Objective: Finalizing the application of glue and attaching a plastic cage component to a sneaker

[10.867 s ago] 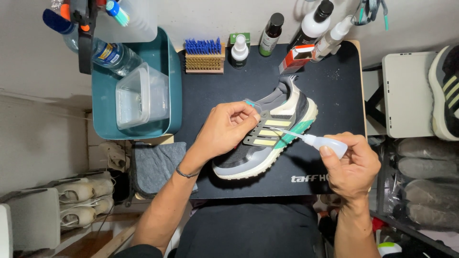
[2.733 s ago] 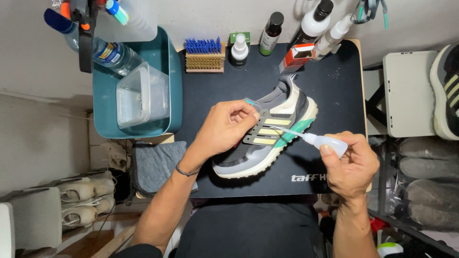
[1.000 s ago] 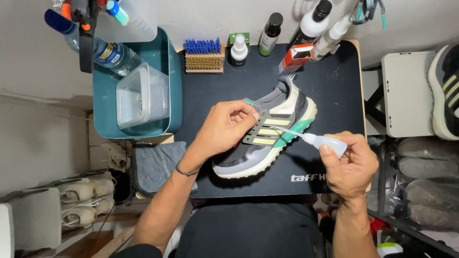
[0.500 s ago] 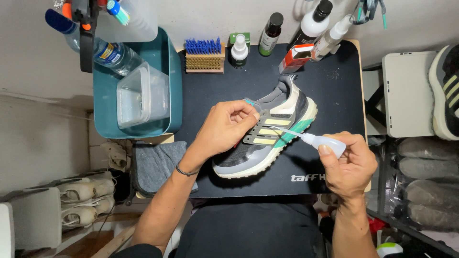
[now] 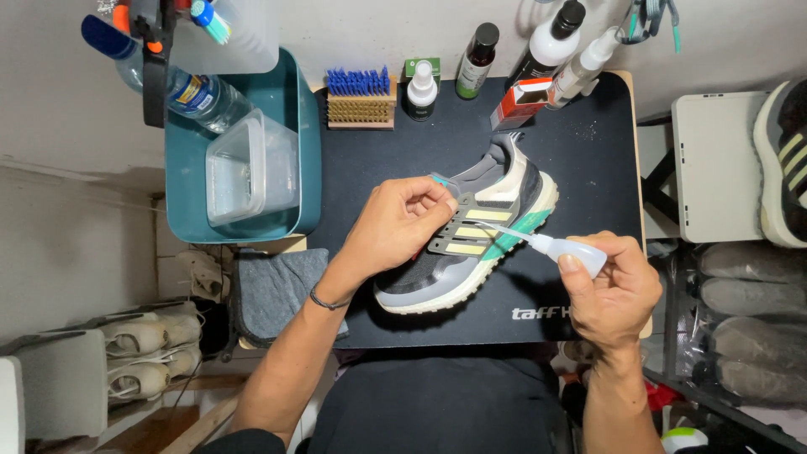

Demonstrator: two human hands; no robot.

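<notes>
Translucent plastic, a small squeeze bottle (image 5: 578, 250), sits pinched in the closed right hand (image 5: 612, 290), its thin nozzle touching the side of a grey, cream and green sneaker (image 5: 471, 235). That shoe lies mid-desk on a black mat (image 5: 588, 160), the left hand (image 5: 397, 225) curled shut over its tongue. Farther off stand a blue-bristled brush (image 5: 360, 98) and a teal tub (image 5: 298, 160).

Black mat (image 5: 588, 168) (tabletop) carries sneaker (image 5: 471, 244); brush (image 5: 361, 101).

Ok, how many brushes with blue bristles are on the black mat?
1. The blue-bristled brush lies at the mat's far edge, left of the small white spray bottle. Others may sit out of view.
</notes>
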